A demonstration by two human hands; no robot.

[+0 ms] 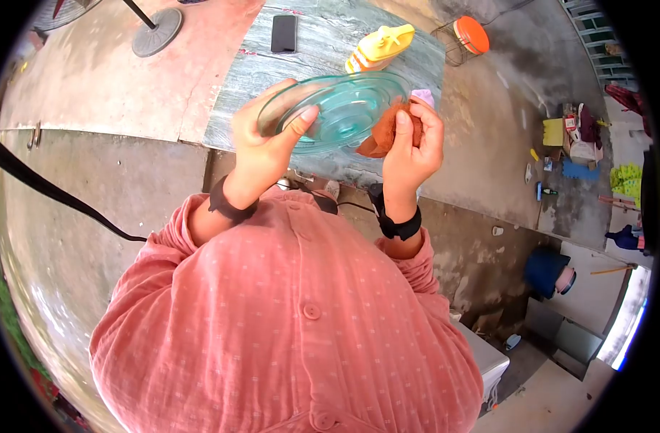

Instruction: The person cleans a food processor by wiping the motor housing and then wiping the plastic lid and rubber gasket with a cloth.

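A clear blue-green glass bowl (pixel 337 119) is held tilted above the marbled table (pixel 236 94). My left hand (pixel 276 133) grips its left rim, thumb on the inner side and fingers behind the glass. In my right hand (pixel 417 144) is a bunched brown cloth (pixel 382 137), pinched between thumb and fingers at the bowl's right edge. Whether the cloth presses on the glass I cannot tell. Just beyond the bowl stands a yellow bottle (pixel 380 47) with an orange-and-white lower part. A small pale purple item (pixel 422 97) shows behind my right fingers.
A dark phone (pixel 284 34) lies at the table's far left. An orange-topped wire stand (pixel 471 35) is past the right edge. On the floor are a round grey base with a pole (pixel 157 32), boxes (pixel 581 144) and a dark blue container (pixel 546 270).
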